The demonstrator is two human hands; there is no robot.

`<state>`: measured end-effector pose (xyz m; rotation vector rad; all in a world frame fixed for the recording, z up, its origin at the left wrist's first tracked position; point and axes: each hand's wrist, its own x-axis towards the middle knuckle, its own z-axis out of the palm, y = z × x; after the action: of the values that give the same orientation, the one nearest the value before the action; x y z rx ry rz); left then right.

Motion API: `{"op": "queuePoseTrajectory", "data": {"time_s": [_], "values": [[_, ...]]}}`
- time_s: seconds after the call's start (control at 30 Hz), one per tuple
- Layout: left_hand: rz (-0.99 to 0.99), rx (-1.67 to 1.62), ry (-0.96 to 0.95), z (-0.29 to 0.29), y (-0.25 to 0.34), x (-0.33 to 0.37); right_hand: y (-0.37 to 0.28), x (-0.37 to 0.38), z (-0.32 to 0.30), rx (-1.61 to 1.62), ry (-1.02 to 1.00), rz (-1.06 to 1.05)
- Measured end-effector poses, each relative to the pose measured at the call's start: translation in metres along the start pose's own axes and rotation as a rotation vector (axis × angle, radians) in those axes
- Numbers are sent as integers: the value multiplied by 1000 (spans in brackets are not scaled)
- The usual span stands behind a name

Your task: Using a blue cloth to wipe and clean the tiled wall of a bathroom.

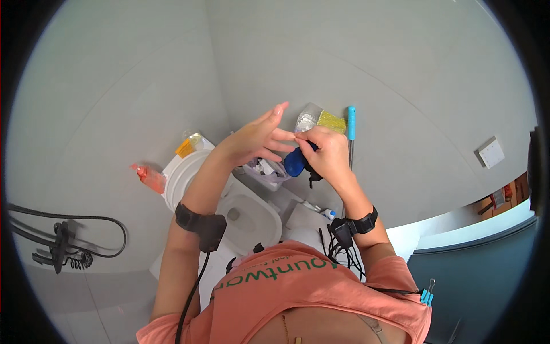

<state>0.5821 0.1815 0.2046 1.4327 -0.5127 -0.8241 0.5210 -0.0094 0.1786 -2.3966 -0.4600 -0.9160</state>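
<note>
My left hand is raised at the middle of the view, fingers spread apart. Close beside it is my right hand, its thumb and forefinger pinched together against a fingertip of the left hand. Whatever lies in that pinch, if anything, is too small to make out. A dark blue rounded thing with black parts shows just below the right hand. Part of it is hidden, so I cannot tell whether the hand holds it. Lower down, the white toilet bowl stands open, with its round white lid raised behind my left forearm.
A bin with a pale purple liner stands beside the toilet. Against the wall are a clear and yellow package and a pole with a light blue handle. A red pouch sits left. A black hose hangs on the left wall.
</note>
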Motion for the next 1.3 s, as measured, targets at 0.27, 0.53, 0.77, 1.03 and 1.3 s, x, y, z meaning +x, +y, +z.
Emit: {"op": "queuePoseTrajectory", "data": {"time_s": [0.27, 0.53, 0.77, 1.03, 1.3], "values": [[-19, -132, -56, -9, 0, -9, 2, 2, 3, 121, 45, 94], [80, -209, -10, -34, -2, -20, 42, -8, -5, 117, 8, 328], [110, -113, 176, -64, -16, -22, 100, -38, 19, 39, -92, 463], [148, 377, 617, -78, -48, -10, 113, -41, 24, 285, -274, 657], [244, 366, 535, -71, -71, 11, 113, -41, 8, 810, -362, 757]]}}
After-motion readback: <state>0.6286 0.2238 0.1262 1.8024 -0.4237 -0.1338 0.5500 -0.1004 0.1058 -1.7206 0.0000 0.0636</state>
